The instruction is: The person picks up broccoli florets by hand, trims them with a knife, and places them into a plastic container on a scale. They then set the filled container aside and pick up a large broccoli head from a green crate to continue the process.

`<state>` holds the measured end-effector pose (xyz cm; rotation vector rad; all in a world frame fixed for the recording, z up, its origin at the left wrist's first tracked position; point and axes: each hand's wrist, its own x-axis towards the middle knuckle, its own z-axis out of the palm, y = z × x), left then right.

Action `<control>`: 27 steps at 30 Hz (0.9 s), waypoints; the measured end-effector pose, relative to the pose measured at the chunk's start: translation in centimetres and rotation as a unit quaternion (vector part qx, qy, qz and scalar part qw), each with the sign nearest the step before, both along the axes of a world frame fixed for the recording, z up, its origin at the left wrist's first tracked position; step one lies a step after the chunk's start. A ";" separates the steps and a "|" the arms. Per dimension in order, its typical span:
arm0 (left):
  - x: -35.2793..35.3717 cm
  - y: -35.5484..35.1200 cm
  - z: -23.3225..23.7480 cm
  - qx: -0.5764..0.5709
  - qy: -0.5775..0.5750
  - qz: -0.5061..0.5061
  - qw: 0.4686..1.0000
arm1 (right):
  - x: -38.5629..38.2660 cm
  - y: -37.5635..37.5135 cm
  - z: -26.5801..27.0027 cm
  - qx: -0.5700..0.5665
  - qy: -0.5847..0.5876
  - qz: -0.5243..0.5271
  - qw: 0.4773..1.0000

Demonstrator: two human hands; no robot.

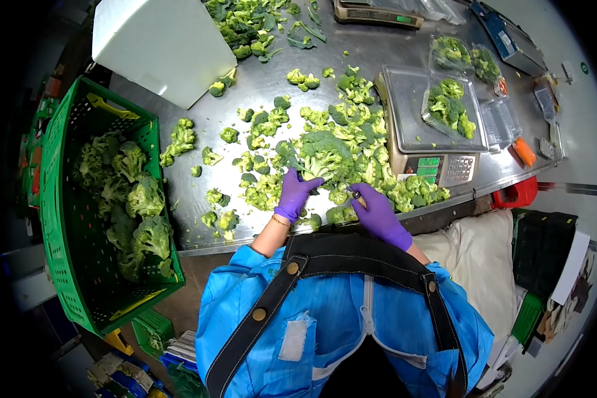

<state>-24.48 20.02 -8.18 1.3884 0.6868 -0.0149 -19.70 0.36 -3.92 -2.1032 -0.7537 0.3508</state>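
Note:
A large broccoli head is held by my left hand, purple-gloved, its fingers closed at the stem side. To the right, my right hand, also gloved in purple, is closed around a small dark tool, perhaps a knife; its blade cannot be made out. Cut broccoli florets lie around both hands on the metal table. On the scale to the right, a clear plastic tray holds florets.
At the left stands a green crate with broccoli heads. A white container is at the back left, near a floret pile. Filled clear boxes, empty trays and an orange item lie right of the scale.

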 end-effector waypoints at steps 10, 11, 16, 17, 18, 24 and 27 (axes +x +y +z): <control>-0.2 0.0 1.6 0.077 0.002 -0.023 0.997 | 0.6 -0.1 -0.3 -0.065 -0.054 0.020 0.996; -0.2 0.0 1.6 0.070 -0.003 -0.016 0.997 | 0.6 -0.2 -0.2 -0.072 -0.061 0.022 0.995; -0.2 -0.1 2.0 0.064 0.007 -0.009 0.998 | 0.6 -0.3 0.2 -0.098 -0.071 0.031 0.992; -0.2 -0.1 1.8 0.064 0.003 -0.008 0.998 | 0.7 -0.2 0.2 -0.111 -0.067 0.032 0.991; -0.2 -0.1 1.6 0.065 -0.002 -0.007 0.998 | 0.7 -0.1 0.2 -0.123 -0.064 0.033 0.990; -0.3 -0.1 0.8 0.040 -0.046 0.006 0.998 | 0.8 0.1 0.3 -0.154 -0.074 0.040 0.985; -0.2 0.4 0.2 0.028 -0.031 -0.013 0.999 | 1.2 0.6 -0.1 -0.202 -0.087 0.052 0.974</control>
